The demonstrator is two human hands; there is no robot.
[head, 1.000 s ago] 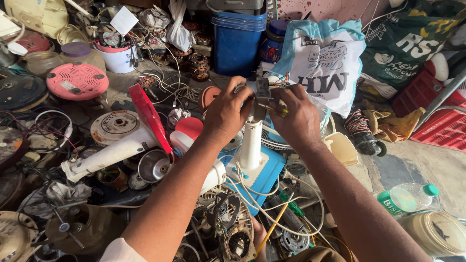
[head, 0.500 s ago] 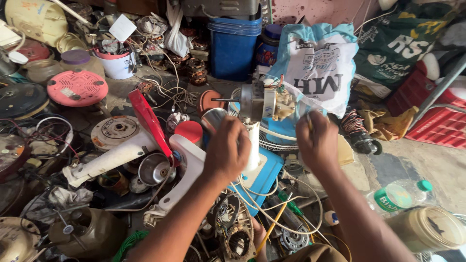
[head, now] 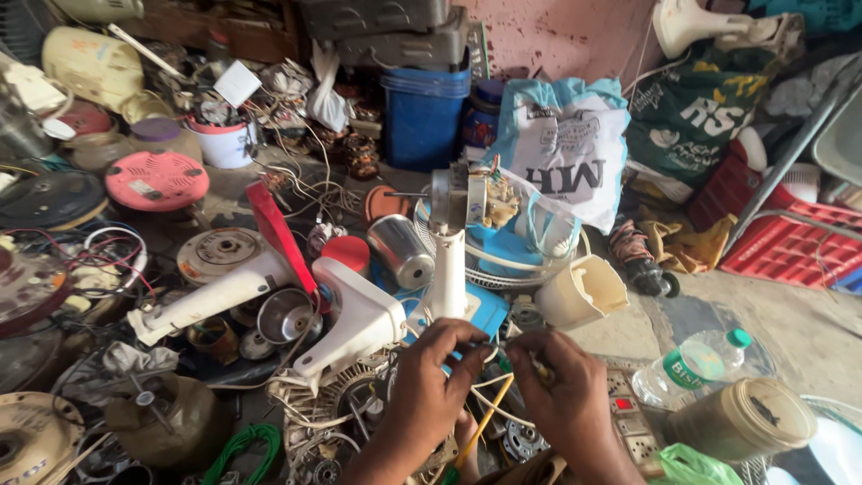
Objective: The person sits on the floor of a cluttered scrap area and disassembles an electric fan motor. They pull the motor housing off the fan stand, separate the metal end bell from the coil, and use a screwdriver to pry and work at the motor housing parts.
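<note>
Both hands work low at the fan stand's [head: 447,269] base: left hand [head: 431,377] pinches wires [head: 492,382], right hand [head: 561,395] closes on a yellow-handled tool [head: 485,422]. Wiring step, probably; next needs steady tool placement.

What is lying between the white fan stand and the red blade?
In the head view, a shiny metal cylinder and a red cap lie between the white fan stand and the red blade.

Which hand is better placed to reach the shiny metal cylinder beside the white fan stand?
Probably the left hand: it is on the same side as the metal cylinder, left of the white fan stand. The right hand would have to cross over.
</note>
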